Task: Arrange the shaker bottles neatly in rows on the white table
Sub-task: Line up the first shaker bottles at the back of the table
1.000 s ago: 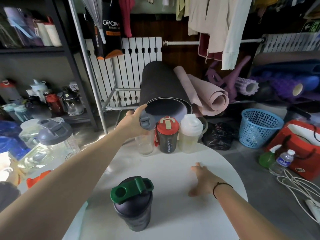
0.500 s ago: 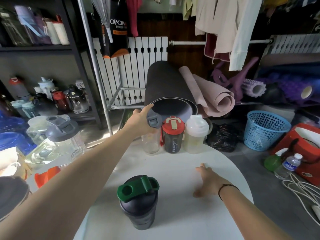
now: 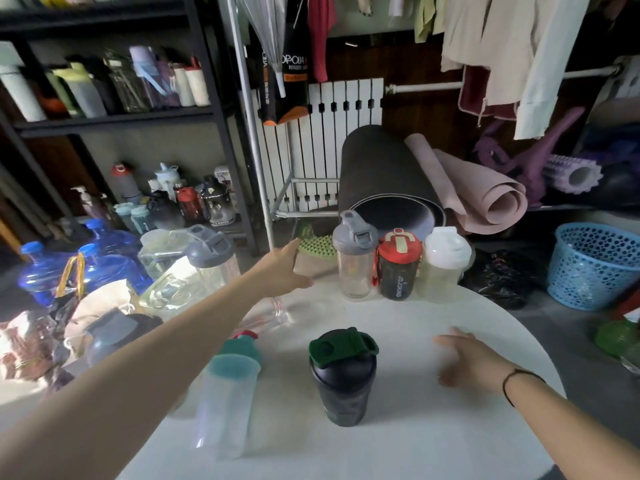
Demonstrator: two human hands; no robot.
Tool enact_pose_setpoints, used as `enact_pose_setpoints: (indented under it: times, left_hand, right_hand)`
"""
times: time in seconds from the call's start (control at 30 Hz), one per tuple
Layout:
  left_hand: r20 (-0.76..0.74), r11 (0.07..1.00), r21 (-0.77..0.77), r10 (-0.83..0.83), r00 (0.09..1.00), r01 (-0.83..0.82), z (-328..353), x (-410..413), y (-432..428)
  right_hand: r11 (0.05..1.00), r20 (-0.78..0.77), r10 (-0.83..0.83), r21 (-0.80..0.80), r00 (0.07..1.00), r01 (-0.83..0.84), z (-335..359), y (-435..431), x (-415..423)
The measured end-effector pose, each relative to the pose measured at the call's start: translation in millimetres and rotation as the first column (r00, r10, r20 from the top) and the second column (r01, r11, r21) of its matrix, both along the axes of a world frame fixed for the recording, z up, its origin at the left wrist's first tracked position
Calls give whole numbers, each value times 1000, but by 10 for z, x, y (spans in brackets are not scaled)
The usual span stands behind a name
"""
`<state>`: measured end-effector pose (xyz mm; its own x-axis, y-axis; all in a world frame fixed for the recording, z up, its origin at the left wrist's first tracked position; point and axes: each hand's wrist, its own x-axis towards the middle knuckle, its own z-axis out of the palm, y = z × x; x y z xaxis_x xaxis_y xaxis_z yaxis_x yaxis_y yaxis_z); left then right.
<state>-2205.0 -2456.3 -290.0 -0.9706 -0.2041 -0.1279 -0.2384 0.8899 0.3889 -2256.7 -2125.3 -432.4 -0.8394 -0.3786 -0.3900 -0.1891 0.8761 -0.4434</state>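
Left hand (image 3: 282, 268) has left the grey-lidded bottle (image 3: 355, 254), fingers released, above white table (image 3: 398, 327).

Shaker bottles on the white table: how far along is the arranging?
Done: a back row of three stands upright, the grey-lidded bottle, red-lidded bottle and white bottle. In hand: nothing; the left hand and right hand are empty. Left: the upright green-lidded bottle and the lying teal-lidded bottle.

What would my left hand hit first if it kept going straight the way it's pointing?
Probably the green studded pad just beyond the table edge; the left hand points past the grey-lidded clear bottle, though depth is unclear.
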Motion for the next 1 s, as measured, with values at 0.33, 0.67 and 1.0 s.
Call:
enact_pose_setpoints:
  times: [0.33, 0.67, 1.0]
  left_hand:
    - [98, 998, 62, -7, 995, 0, -277, 191, -125]
    - [68, 988, 150, -39, 997, 29, -361, 215, 91]
    - [31, 992, 122, -50, 998, 45, -536, 411, -13]
  right_hand:
    - [807, 170, 266, -577, 949, -123, 220, -772, 923]
    - [725, 89, 0, -686, 996, 62, 206, -817, 710]
    - [591, 48, -484, -718, 874, 367, 560, 140, -67]
